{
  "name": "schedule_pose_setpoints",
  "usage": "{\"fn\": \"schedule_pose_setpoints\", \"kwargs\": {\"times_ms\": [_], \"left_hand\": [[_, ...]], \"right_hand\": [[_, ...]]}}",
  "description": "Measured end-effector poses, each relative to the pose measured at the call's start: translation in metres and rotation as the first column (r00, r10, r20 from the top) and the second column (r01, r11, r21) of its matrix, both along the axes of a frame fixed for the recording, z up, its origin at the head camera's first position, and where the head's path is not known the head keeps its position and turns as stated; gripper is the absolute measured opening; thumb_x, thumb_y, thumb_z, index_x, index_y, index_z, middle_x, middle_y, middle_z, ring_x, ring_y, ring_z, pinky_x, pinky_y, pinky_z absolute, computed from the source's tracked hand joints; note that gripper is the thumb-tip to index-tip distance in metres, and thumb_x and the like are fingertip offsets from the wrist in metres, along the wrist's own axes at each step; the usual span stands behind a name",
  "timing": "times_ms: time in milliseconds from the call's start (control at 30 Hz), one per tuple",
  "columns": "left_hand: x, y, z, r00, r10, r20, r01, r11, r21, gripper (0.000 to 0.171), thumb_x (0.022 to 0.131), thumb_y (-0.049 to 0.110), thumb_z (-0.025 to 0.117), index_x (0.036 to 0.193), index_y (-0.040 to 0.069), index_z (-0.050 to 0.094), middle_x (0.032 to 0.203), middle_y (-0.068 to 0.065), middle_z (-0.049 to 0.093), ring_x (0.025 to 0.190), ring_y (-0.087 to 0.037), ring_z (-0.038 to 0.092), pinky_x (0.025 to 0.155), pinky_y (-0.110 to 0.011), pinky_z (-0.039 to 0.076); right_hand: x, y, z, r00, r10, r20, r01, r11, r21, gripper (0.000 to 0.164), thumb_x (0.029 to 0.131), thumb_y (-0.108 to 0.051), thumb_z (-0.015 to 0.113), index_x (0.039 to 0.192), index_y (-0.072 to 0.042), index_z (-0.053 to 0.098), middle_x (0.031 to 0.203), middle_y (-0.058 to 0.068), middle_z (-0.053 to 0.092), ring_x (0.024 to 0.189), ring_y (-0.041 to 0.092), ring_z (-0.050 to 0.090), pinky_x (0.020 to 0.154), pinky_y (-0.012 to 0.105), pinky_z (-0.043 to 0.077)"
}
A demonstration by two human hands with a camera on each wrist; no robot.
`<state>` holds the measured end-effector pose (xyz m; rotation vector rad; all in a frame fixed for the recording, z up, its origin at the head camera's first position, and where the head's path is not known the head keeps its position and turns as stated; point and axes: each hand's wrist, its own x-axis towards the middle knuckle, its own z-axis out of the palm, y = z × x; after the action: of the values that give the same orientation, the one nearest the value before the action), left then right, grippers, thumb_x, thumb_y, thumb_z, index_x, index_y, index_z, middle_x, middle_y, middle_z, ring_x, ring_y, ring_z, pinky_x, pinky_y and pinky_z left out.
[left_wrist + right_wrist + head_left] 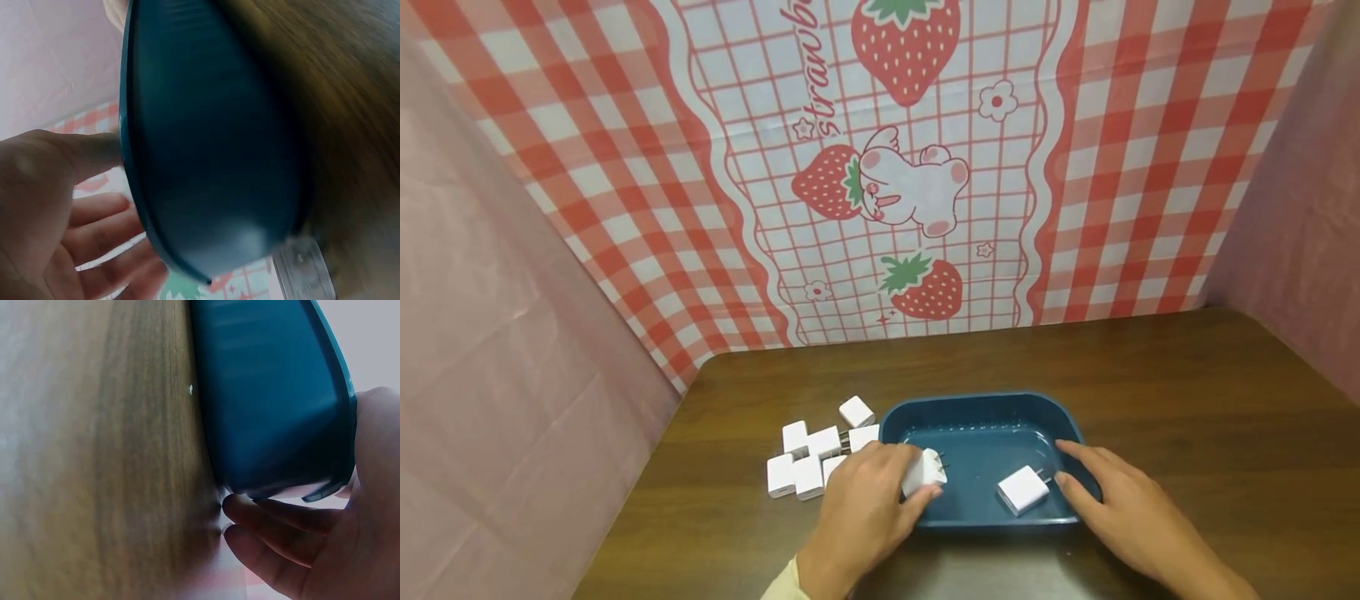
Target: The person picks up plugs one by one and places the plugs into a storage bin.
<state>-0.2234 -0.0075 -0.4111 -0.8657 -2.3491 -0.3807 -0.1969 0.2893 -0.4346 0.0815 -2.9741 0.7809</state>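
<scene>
Between the thumb and fingers of my left hand (867, 496), a white charger plug (922, 472) is pinched over the left end of the blue tray (973, 500), its metal prongs pointing right. In the left wrist view, the thumb reaches over the tray's rim and the other fingers are partly hidden behind it. My right hand (1123, 500) holds the tray's right end, with thumb and index finger over the rim. Other fingers (269, 528) lie against the outside in the right wrist view. Another white charger plug (1024, 490) lies inside the tray at right.
Several white charger plugs (808, 477) sit clustered left of the tray on the brown wooden table (722, 533). One plug (856, 412) is a little apart at the back. A red-and-white strawberry cloth (895, 192) hangs behind the table.
</scene>
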Motion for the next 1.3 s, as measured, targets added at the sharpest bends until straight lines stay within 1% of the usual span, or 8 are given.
{"fn": "schedule_pose_setpoints", "kwargs": {"times_ms": [100, 167, 367, 600, 833, 1000, 1200, 1300], "left_hand": [[-0.002, 0.009, -0.001, 1.0, 0.016, 0.015, -0.016, 0.998, -0.055, 0.036, 0.074, 0.05, 0.071, 0.093, 0.02, 0.064, 0.076, 0.01, 0.062, 0.061, -0.007, 0.048, 0.049, -0.024, 0.036], [-0.004, 0.013, -0.001, 0.999, 0.019, 0.032, -0.017, 0.997, -0.071, 0.036, 0.073, 0.05, 0.072, 0.092, 0.021, 0.064, 0.074, 0.01, 0.062, 0.059, -0.006, 0.047, 0.047, -0.023, 0.033], [-0.006, 0.022, -0.004, 0.999, 0.013, 0.052, -0.008, 0.996, -0.093, 0.035, 0.072, 0.05, 0.073, 0.09, 0.021, 0.063, 0.074, 0.01, 0.063, 0.06, -0.006, 0.049, 0.046, -0.023, 0.032], [-0.01, 0.034, -0.001, 0.996, 0.026, 0.088, -0.016, 0.994, -0.11, 0.034, 0.074, 0.051, 0.071, 0.092, 0.022, 0.065, 0.075, 0.01, 0.064, 0.06, -0.006, 0.049, 0.044, -0.023, 0.032], [-0.012, 0.045, 0.001, 0.992, 0.038, 0.123, -0.016, 0.984, -0.178, 0.034, 0.073, 0.053, 0.07, 0.089, 0.023, 0.066, 0.071, 0.011, 0.062, 0.056, -0.005, 0.048, 0.043, -0.023, 0.028], [-0.013, 0.049, -0.002, 0.986, 0.055, 0.158, -0.022, 0.979, -0.202, 0.033, 0.074, 0.054, 0.069, 0.089, 0.024, 0.067, 0.071, 0.011, 0.062, 0.057, -0.006, 0.05, 0.044, -0.024, 0.03], [-0.015, 0.051, -0.004, 0.987, 0.05, 0.152, -0.016, 0.977, -0.214, 0.032, 0.074, 0.055, 0.068, 0.084, 0.025, 0.066, 0.066, 0.012, 0.059, 0.057, -0.007, 0.054, 0.043, -0.026, 0.033], [-0.017, 0.052, -0.004, 0.986, 0.05, 0.162, -0.014, 0.975, -0.22, 0.03, 0.074, 0.054, 0.069, 0.08, 0.025, 0.064, 0.063, 0.013, 0.057, 0.056, -0.007, 0.053, 0.043, -0.026, 0.033]], "right_hand": [[0.0, 0.0, -0.001, 1.0, -0.006, 0.009, 0.006, 1.0, -0.004, 0.065, 0.088, -0.06, 0.044, 0.133, -0.014, 0.049, 0.129, 0.017, 0.051, 0.113, 0.037, 0.049, 0.083, 0.063, 0.037], [0.0, 0.0, -0.001, 1.0, -0.008, 0.013, 0.008, 1.0, -0.006, 0.064, 0.088, -0.06, 0.044, 0.133, -0.014, 0.049, 0.129, 0.017, 0.051, 0.113, 0.037, 0.05, 0.083, 0.063, 0.037], [-0.001, 0.0, -0.001, 0.999, -0.013, 0.047, 0.013, 1.0, 0.008, 0.066, 0.088, -0.06, 0.045, 0.133, -0.013, 0.048, 0.13, 0.019, 0.049, 0.113, 0.039, 0.049, 0.083, 0.064, 0.037], [0.0, 0.0, 0.001, 0.999, -0.009, 0.03, 0.009, 1.0, 0.003, 0.063, 0.089, -0.057, 0.046, 0.133, -0.012, 0.049, 0.129, 0.019, 0.05, 0.112, 0.039, 0.049, 0.082, 0.064, 0.037], [-0.001, -0.002, 0.0, 1.0, -0.011, 0.024, 0.011, 1.0, 0.003, 0.063, 0.088, -0.057, 0.047, 0.132, -0.012, 0.049, 0.128, 0.019, 0.051, 0.112, 0.039, 0.05, 0.082, 0.064, 0.037], [-0.001, -0.002, -0.002, 0.999, -0.01, 0.038, 0.01, 1.0, 0.001, 0.064, 0.088, -0.058, 0.047, 0.132, -0.012, 0.049, 0.128, 0.019, 0.051, 0.112, 0.039, 0.05, 0.082, 0.063, 0.038], [0.0, -0.001, -0.001, 1.0, -0.009, 0.02, 0.009, 1.0, -0.001, 0.063, 0.088, -0.058, 0.046, 0.132, -0.012, 0.049, 0.128, 0.019, 0.051, 0.112, 0.039, 0.05, 0.082, 0.063, 0.037], [0.0, -0.001, 0.0, 0.999, -0.011, 0.04, 0.011, 1.0, 0.001, 0.064, 0.088, -0.058, 0.045, 0.133, -0.012, 0.049, 0.13, 0.02, 0.049, 0.113, 0.04, 0.048, 0.082, 0.064, 0.037]]}}
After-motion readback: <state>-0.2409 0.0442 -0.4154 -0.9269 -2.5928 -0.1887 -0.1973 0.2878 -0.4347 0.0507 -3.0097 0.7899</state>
